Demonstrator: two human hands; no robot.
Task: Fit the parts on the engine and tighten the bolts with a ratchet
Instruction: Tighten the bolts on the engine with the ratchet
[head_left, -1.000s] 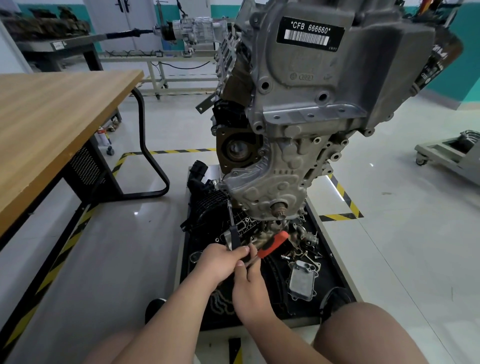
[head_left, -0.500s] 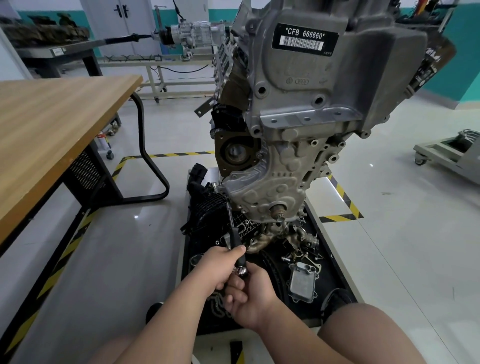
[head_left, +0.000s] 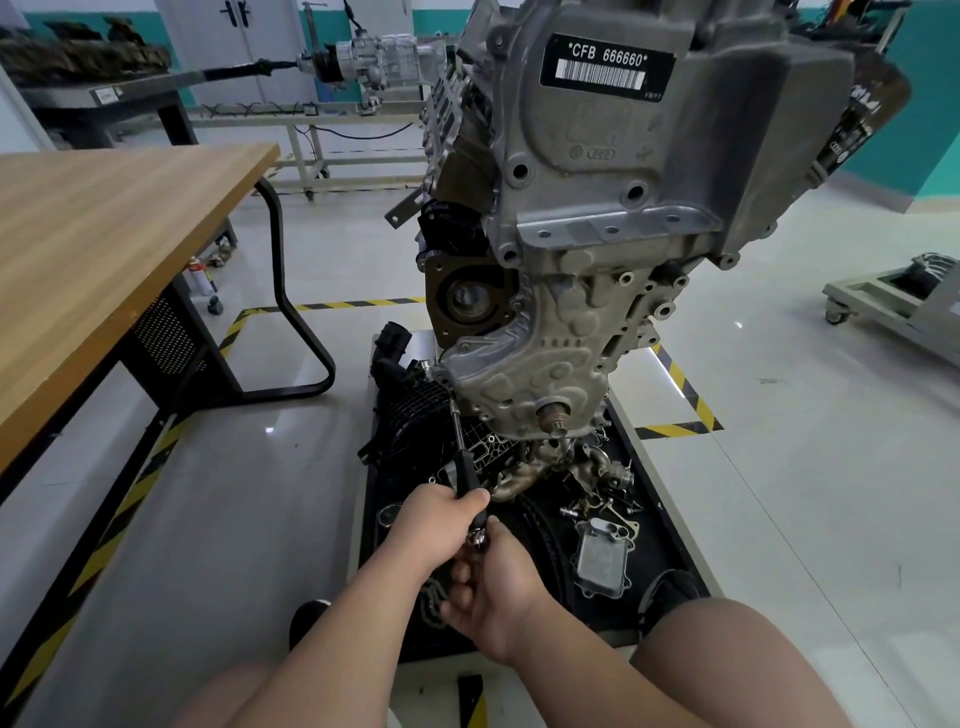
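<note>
- The ratchet slants up from your hands; its thin shaft tip meets the lower left edge of the engine, just above your left hand.
- Your left hand is wrapped round the black handle, thumb on top.
- Your right hand sits just below the left, fingers curled, thumb and fingers closed on the tool's chrome end.
- Up past both hands, the engine's black label reads "*CFB 666660*" over a barcode. Four linked rings are cast into the cover beneath it.
- The engine stands over a black tray, which runs under and beyond your hands.
- In the tray, right of your right hand, lies a finned metal oil cooler. Loose bolts and small fittings lie just beyond it.
- Ahead of your left hand sits a black plastic manifold. A bronze-coloured exhaust manifold lies under the engine's nose, close to the ratchet handle.
- A chain shows below your left wrist, partly hidden by your arm.
- Far left of your left hand stands the wooden bench. Yellow-black tape marks the floor.
- Well beyond the hands, a gearbox rests on a stand; a wheeled cart sits far right.
</note>
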